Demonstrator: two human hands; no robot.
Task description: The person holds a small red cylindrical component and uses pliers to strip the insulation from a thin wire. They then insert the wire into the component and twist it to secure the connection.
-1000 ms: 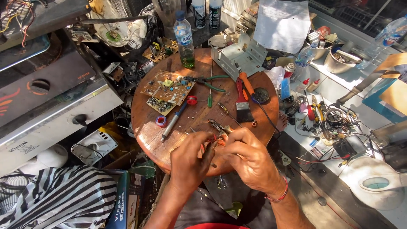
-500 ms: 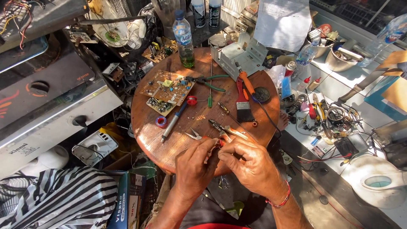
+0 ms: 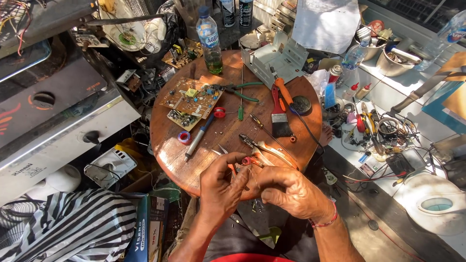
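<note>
Closest to the camera, the left hand (image 3: pixel 221 187) and the right hand (image 3: pixel 291 194) come together at the near edge of the round wooden table (image 3: pixel 167 160). The left hand's fingers are pinched tight on a small red part (image 3: pixel 248 160), with a thin wire beside it. The right hand is curled in close and touches the same spot, but its fingers hide what it grips, so I cannot tell what it holds. It looks like the step of joining or fixing the little red part. The next move would need steady fingers and a gentle pull, because the part is tiny.

Just past the hands lie pliers with pale handles (image 3: pixel 264 148) and a grey pen-shaped tool (image 3: pixel 198 137), next to a small red roll of tape (image 3: pixel 184 138). Farther on are a paintbrush (image 3: pixel 280 118) and green circuit boards (image 3: pixel 191 99). At the far edge stands a plastic bottle (image 3: pixel 210 41).
</note>
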